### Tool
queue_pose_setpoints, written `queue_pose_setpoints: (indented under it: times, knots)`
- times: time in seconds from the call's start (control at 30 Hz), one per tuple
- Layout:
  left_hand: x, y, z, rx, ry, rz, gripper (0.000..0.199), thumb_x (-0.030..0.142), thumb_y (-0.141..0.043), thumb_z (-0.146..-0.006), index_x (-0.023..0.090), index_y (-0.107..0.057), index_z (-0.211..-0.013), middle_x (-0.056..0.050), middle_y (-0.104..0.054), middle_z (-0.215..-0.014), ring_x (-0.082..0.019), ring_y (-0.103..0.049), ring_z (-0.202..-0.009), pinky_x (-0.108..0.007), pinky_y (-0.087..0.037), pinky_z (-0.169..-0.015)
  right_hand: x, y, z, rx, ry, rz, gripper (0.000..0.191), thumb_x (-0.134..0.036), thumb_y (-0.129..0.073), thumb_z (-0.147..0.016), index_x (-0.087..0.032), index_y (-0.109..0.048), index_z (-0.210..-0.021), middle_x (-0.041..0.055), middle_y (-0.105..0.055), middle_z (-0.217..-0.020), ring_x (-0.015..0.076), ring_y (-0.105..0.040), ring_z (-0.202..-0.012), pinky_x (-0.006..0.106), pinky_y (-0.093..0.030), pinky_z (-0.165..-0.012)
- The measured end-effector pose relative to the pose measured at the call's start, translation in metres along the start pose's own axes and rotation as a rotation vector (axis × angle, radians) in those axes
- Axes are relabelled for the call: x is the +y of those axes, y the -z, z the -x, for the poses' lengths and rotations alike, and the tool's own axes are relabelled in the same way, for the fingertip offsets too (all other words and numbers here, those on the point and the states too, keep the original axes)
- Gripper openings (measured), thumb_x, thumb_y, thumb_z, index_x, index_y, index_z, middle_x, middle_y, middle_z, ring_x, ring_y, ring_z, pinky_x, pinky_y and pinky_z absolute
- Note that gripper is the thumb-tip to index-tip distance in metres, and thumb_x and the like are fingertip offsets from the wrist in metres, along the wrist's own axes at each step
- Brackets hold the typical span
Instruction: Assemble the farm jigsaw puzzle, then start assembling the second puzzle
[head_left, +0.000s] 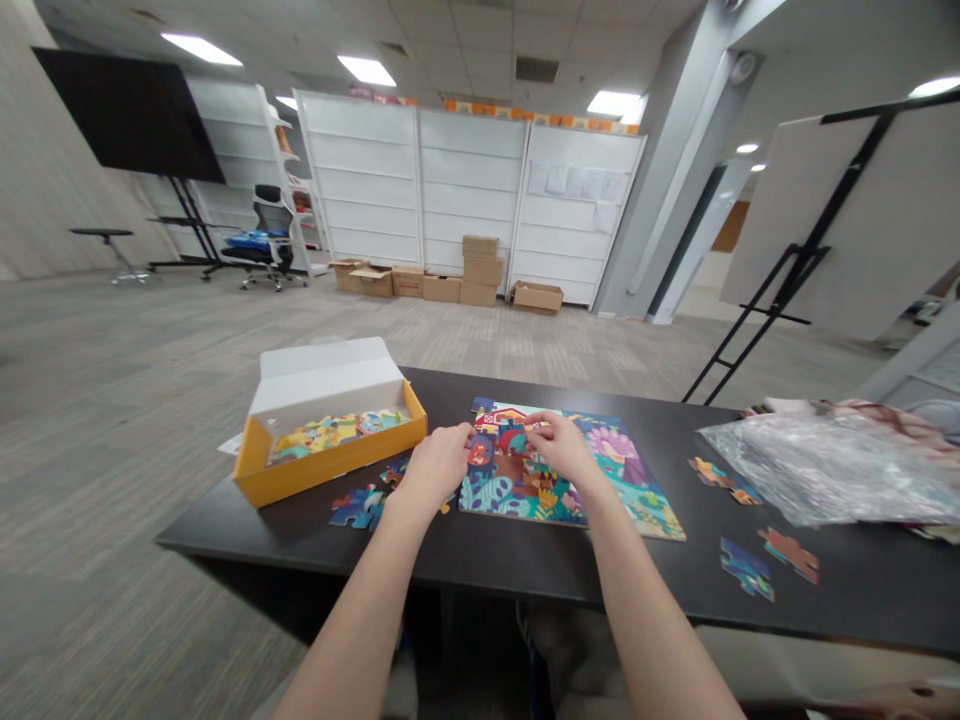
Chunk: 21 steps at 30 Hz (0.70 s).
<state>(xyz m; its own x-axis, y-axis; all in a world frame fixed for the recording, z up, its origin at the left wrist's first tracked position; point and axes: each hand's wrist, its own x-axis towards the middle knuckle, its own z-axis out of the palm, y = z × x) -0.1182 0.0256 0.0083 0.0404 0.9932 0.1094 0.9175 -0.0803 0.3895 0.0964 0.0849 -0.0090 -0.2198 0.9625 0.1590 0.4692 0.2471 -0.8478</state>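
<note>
In the head view, the puzzle (544, 485) lay flat on the dark tabletop (517, 560), right under my hands. My left hand (444, 458) was at its left side, fingers curled together with their tips over the edge; whether that grip had hold of anything I couldn't tell. My right hand (562, 447) reached over the upper middle, thumb and fingertips drawn nearly together, but I couldn't make out whether a piece was pinched there. The pieces looked like thick card to me: light, fairly stiff, not slippery, with tabs that would bend or fray if forced. I judged the joined part would flex and split if lifted by one corner, so better slid flat or steadied at its border. The loose pieces (746, 570) to the right seemed best taken by opposite edges, thumb against fingertips, sparing the narrow tabs.
</note>
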Motion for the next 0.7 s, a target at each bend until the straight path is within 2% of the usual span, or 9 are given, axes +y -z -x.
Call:
queue_pose_setpoints:
  times: [0.17,0.37,0.53,0.7]
  knots:
    - [0.002,0.002,0.001,0.004,0.007,-0.021,0.027,0.018,-0.052,-0.092,0.024,-0.067,-0.114,-0.008,-0.075,-0.108,-0.023,-0.07,-0.102,-0.031,-0.052,-0.087,-0.002,0.007,0.002,0.035,-0.023,-0.112,0.016,-0.019,-0.06,-0.079,-0.019,-0.062,-0.094,0.0016,-0.073,-0.067,0.0184,-0.072,-0.064,0.026,-0.054,-0.06]
    - [0.004,0.002,0.003,0.027,-0.023,-0.031,0.023,0.022,-0.053,-0.093,0.022,-0.068,-0.111,-0.009,-0.074,-0.109,-0.022,-0.069,-0.101,-0.03,-0.052,-0.087,-0.005,0.043,0.014,0.15,-0.036,-0.056,0.018,-0.023,-0.065,-0.073,-0.018,-0.065,-0.09,0.0065,-0.076,-0.076,0.0197,-0.072,-0.066,0.025,-0.052,-0.055]
    - [0.009,-0.002,0.002,0.086,-0.116,0.008,0.025,0.02,-0.051,-0.093,0.018,-0.069,-0.111,-0.011,-0.073,-0.11,-0.023,-0.069,-0.098,-0.032,-0.053,-0.087,-0.002,0.068,0.026,0.244,-0.063,0.01,0.018,-0.023,-0.065,-0.072,-0.019,-0.067,-0.089,0.006,-0.075,-0.077,0.0218,-0.075,-0.07,0.025,-0.052,-0.055]
    - [0.023,-0.008,-0.002,0.149,-0.239,0.157,0.023,0.016,-0.053,-0.092,0.02,-0.07,-0.107,-0.007,-0.074,-0.111,-0.023,-0.069,-0.104,-0.033,-0.052,-0.094,-0.003,0.07,0.03,0.247,-0.11,0.0,0.015,-0.021,-0.065,-0.073,-0.019,-0.066,-0.088,0.0059,-0.074,-0.077,0.0216,-0.075,-0.068,0.023,-0.051,-0.05]
